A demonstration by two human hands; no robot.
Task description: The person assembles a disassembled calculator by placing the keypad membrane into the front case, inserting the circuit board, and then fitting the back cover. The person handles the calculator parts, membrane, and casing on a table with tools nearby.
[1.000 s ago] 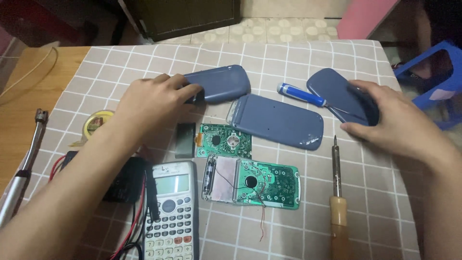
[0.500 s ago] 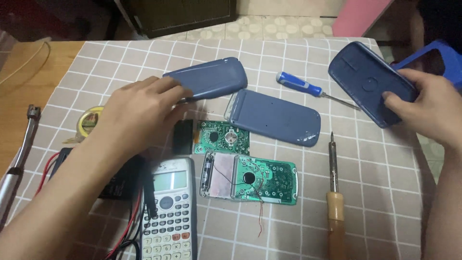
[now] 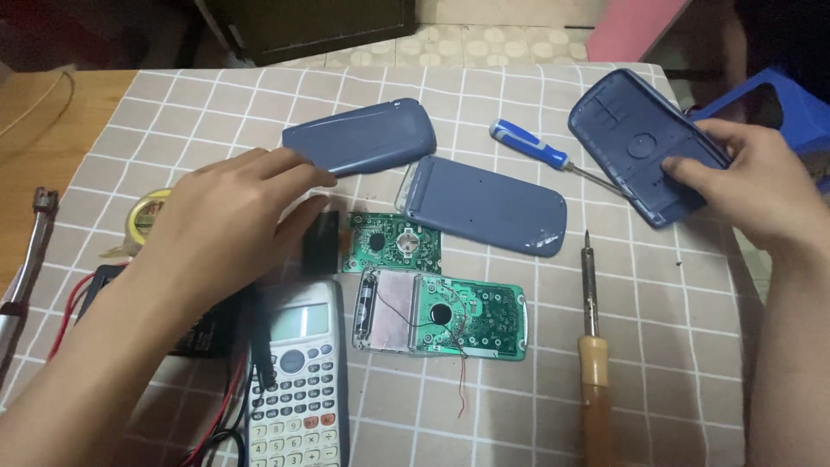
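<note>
At the upper right of the frame, your right hand [image 3: 752,186] is gripping a blue back shell [image 3: 644,156], inner side up, fingers curled over its near edge. At left centre, your left hand [image 3: 229,225] is hovering palm down, fingers loosely bent, touching a small black part [image 3: 320,242]. Teardown looks mostly done: two more blue covers [image 3: 363,138] [image 3: 484,206] are lying off, both green boards [image 3: 393,245] [image 3: 445,313] are sitting bare mid-frame. An intact calculator [image 3: 298,380] is sitting at bottom left, untouched.
</note>
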